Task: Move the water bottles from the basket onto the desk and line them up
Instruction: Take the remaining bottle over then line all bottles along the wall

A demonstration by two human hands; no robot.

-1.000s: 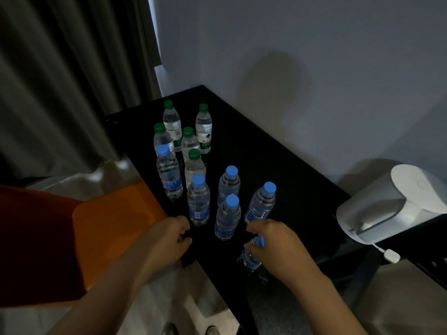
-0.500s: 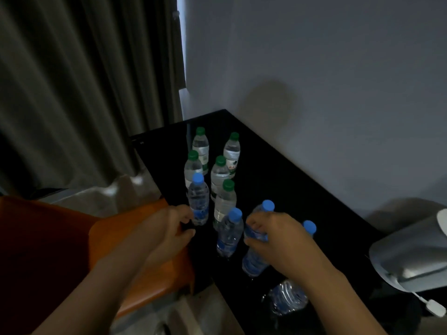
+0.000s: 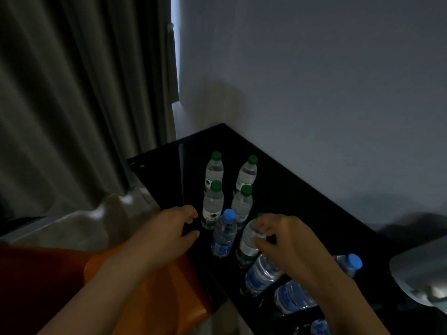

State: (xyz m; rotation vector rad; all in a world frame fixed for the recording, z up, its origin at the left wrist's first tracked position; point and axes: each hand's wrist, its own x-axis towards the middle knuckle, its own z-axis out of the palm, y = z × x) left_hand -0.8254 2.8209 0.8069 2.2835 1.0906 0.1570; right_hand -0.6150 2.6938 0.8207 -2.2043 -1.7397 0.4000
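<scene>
Head view looks down on a black desk [image 3: 302, 189] that runs along a pale wall [image 3: 314, 81], its far corner tucked beside a grey curtain [image 3: 72, 93]. Four green-capped bottles stand upright in two pairs near the far left part of the desk: far-left bottle [image 3: 214, 169], far-right bottle [image 3: 246, 174], near-left bottle [image 3: 212, 205] and near-right bottle [image 3: 242, 205]. Just in front of them stands a blue-capped bottle [image 3: 225, 234], close to the desk's left edge.

The right hand [image 3: 287, 240] pinches a fifth green-capped bottle [image 3: 249, 240] near its neck, fingers curled round it; the bottle stands just right of the blue-capped one, tilted slightly, its cap mostly hidden by the fingers. The left hand [image 3: 175, 229] hovers at the left edge of the desk, fingers loosely curled with a gap between thumb and fingers, holding nothing and just beside the near-left bottle.

Nearer the camera, more blue-labelled bottles crowd the desk: one [image 3: 261, 274] partly under the right wrist, another [image 3: 294, 298] below it, and one blue cap [image 3: 354, 261] showing right of the forearm. A white appliance [image 3: 420, 272] sits at the right edge.

Bare desk lies between the bottles and the wall, and along the strip to the right of the green pairs. An orange chair [image 3: 145, 274] sits beside the left edge.
</scene>
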